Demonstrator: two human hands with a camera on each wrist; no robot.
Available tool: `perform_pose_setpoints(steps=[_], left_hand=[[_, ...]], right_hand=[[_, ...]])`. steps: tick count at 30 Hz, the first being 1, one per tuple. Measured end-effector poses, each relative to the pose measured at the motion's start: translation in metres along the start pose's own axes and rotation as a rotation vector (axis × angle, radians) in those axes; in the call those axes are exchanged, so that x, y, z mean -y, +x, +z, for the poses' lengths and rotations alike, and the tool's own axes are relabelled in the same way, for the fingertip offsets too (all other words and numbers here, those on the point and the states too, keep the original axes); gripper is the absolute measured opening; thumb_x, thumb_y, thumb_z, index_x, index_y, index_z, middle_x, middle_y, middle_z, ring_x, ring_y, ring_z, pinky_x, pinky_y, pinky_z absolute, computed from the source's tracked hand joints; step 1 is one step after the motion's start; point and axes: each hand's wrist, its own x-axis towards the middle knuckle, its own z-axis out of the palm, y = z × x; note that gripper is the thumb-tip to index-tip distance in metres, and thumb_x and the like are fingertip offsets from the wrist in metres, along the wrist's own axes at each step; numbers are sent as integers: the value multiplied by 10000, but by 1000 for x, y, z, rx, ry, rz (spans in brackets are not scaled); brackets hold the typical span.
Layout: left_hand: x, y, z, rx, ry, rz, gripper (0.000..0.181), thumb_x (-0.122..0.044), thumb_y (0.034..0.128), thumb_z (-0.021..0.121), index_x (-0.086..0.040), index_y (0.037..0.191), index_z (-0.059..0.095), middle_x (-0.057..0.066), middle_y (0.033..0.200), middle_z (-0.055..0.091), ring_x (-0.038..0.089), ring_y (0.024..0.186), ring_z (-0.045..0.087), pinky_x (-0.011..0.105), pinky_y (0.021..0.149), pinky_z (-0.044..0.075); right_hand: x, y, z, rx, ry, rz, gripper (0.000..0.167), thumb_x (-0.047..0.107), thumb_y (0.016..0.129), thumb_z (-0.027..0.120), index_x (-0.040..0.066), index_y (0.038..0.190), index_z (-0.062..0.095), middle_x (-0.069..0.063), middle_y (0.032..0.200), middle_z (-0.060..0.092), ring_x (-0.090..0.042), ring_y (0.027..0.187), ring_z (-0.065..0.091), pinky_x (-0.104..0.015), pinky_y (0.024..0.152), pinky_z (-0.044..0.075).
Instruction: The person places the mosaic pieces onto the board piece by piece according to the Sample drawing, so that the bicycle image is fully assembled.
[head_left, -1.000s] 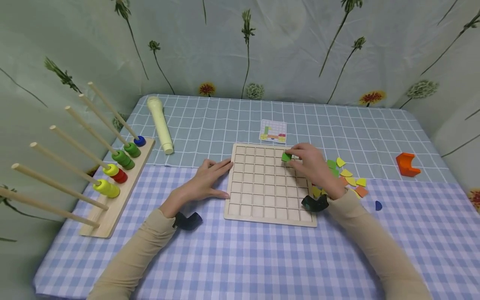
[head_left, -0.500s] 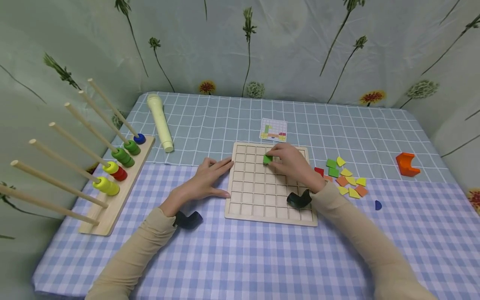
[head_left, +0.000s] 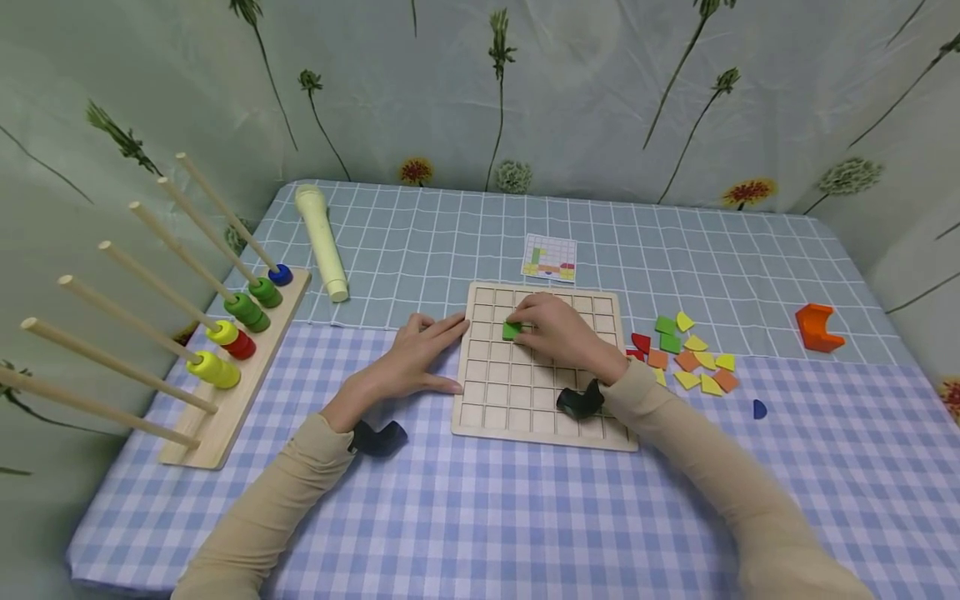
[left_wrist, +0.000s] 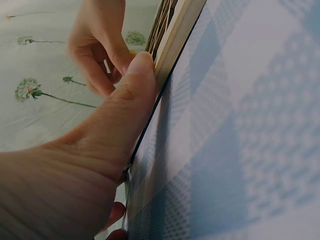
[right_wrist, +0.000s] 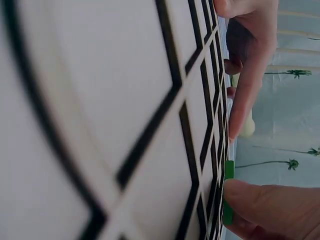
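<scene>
A wooden board with a grid of square recesses (head_left: 495, 419) lies on the table in front of me. My right hand (head_left: 561, 335) pinches a green square tile (head_left: 512, 332) over the board's upper left part. In the right wrist view the tile (right_wrist: 229, 200) is at the grid's surface, thumb against it; whether it sits in a recess I cannot tell. My left hand (head_left: 411, 364) rests at the board's left edge, fingers extended and touching it. In the left wrist view the left thumb (left_wrist: 127, 95) lies against the board's side.
Loose yellow, orange, red and green tiles (head_left: 687, 361) lie right of the board, with a blue half-round tile (head_left: 760, 409) beyond. A printed pattern card (head_left: 550, 258) lies behind. Leftward stand a pegged rack with coloured rings (head_left: 243, 367) and a pale yellow rod (head_left: 322, 242); far right, an orange block (head_left: 817, 327).
My right hand has carried the green tile leftward across the board, from its upper right part to its upper left. My left hand has stayed at the board's left edge.
</scene>
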Motion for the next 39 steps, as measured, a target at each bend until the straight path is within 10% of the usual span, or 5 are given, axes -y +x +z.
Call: perform_pose_setpoints(steps=[22,30,39], left_hand=[[-2,2,0,12,-6,2,933,-449,757,725,-131,1495,252,48,1575,226,257,1155,295,458,939,261],[0,1,1,1,-11,5,930,-431,756,735,-125,1493,258,58,1572,233,259,1165,294,467,953,251],[0,-1,-1,-8,-15,15,936,-424,744,747,-115,1488,271,67,1569,240,265,1168,298,484,964,244]], right_hand=[[-2,7,1,26,107,-32,302,146,819,711,21,1094,695,-103,1009,669,-182,835,574,-316,752,462],[-5,-17,-17,-4,102,64,308,104,834,679,19,1130,677,-125,1073,650,-237,912,586,-361,774,476],[-28,-54,-29,-149,46,93,244,59,808,698,9,1047,708,-129,975,681,-118,643,460,-230,593,374]])
